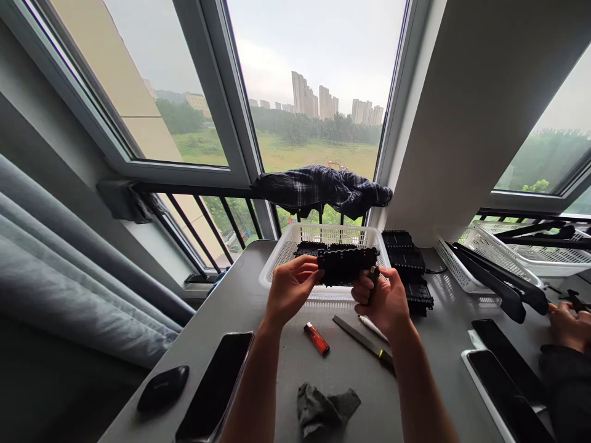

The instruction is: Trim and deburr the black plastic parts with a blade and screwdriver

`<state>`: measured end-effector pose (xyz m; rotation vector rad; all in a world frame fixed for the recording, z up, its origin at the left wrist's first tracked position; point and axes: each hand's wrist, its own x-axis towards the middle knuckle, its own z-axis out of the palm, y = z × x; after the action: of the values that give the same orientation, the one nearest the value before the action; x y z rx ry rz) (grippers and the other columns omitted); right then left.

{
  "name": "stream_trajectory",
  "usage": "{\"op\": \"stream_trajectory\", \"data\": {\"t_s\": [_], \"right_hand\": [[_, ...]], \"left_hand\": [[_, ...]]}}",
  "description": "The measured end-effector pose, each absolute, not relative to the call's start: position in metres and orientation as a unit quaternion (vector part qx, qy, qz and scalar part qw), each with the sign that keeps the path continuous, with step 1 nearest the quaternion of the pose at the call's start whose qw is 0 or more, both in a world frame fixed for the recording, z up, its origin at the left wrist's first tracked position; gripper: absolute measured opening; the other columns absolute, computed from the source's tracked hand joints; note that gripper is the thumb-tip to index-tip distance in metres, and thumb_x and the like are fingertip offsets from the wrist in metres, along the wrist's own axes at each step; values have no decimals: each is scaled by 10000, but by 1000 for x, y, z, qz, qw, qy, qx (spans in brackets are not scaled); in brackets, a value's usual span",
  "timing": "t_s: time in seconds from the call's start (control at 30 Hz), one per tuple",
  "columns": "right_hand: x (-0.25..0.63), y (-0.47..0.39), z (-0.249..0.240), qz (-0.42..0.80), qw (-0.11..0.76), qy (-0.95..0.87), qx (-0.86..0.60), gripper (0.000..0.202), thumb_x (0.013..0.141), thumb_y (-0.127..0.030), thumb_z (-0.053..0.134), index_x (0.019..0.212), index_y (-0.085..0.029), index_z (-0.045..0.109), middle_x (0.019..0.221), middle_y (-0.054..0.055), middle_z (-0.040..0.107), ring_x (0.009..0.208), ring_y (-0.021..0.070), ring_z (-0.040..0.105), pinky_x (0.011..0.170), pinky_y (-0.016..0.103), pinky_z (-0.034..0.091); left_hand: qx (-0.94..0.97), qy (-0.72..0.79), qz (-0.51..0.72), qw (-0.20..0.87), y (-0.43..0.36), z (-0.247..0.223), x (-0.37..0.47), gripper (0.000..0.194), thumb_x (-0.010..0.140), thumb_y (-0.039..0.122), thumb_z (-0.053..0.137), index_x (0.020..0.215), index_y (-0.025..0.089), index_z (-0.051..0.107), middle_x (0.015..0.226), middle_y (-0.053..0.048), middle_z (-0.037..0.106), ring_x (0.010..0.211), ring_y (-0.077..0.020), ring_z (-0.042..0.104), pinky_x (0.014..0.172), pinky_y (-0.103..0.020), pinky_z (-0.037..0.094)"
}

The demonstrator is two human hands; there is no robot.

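My left hand [295, 286] pinches the left end of a black ridged plastic part [346, 264], holding it up in front of a white basket. My right hand [381, 301] is closed around a small dark lighter [373, 282] with a metal top, close to the part's right end. Whether the right fingers also touch the part I cannot tell. Similar black parts [310, 247] lie in the white basket [270, 271]. Below my hands on the table are a red lighter [316, 339], a flat file [357, 334] and a crumpled grey cloth [325, 409].
Stacked black parts [406, 264] stand right of the basket. Phones [217, 387] [508, 394] and a black case [163, 387] lie on the grey table [295, 381]. At right, another basket [466, 277] holds long black pieces, beside another person's hand [570, 326].
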<state>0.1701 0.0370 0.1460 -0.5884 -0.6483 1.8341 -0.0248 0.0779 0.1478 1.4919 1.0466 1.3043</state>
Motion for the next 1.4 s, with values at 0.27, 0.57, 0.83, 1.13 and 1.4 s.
{"op": "stream_trajectory", "data": {"t_s": [0.27, 0.57, 0.83, 1.13, 1.4], "right_hand": [[168, 39, 138, 477, 669, -403, -402, 399, 719, -427, 749, 665, -209, 420, 655, -45, 456, 514, 72, 350, 425, 191, 301], [160, 49, 124, 366, 704, -406, -453, 330, 696, -378, 793, 725, -201, 516, 781, -16, 572, 651, 129, 559, 580, 279, 505], [169, 50, 123, 329, 716, -404, -465, 414, 672, -296, 788, 630, -207, 386, 890, 29, 641, 815, 171, 606, 717, 308, 467], [170, 47, 128, 326, 711, -413, -466, 393, 659, -272, 779, 610, -210, 395, 826, 20, 628, 831, 177, 577, 716, 292, 430], [170, 46, 129, 315, 696, -443, -470, 361, 689, -270, 762, 622, -214, 412, 758, -11, 553, 747, 145, 515, 696, 279, 407]], "left_hand": [[449, 402, 580, 549, 83, 146, -10, 682, 575, 319, 821, 1103, 230, 399, 863, 13, 649, 649, -170, 672, 523, -311, 596], [534, 381, 499, 566, 76, 147, 1, 535, 625, 383, 808, 962, 231, 422, 825, 48, 582, 655, -107, 606, 608, -234, 534], [629, 416, 460, 469, 79, 148, -8, 321, 757, 467, 685, 794, 185, 536, 739, 31, 554, 658, -99, 558, 583, -193, 407], [642, 440, 460, 426, 84, 142, -12, 277, 679, 396, 755, 791, 176, 628, 788, -36, 675, 804, -201, 668, 663, -272, 506], [636, 415, 450, 470, 80, 142, -9, 370, 697, 340, 747, 986, 198, 564, 886, -14, 635, 713, -156, 665, 632, -272, 548]]}}
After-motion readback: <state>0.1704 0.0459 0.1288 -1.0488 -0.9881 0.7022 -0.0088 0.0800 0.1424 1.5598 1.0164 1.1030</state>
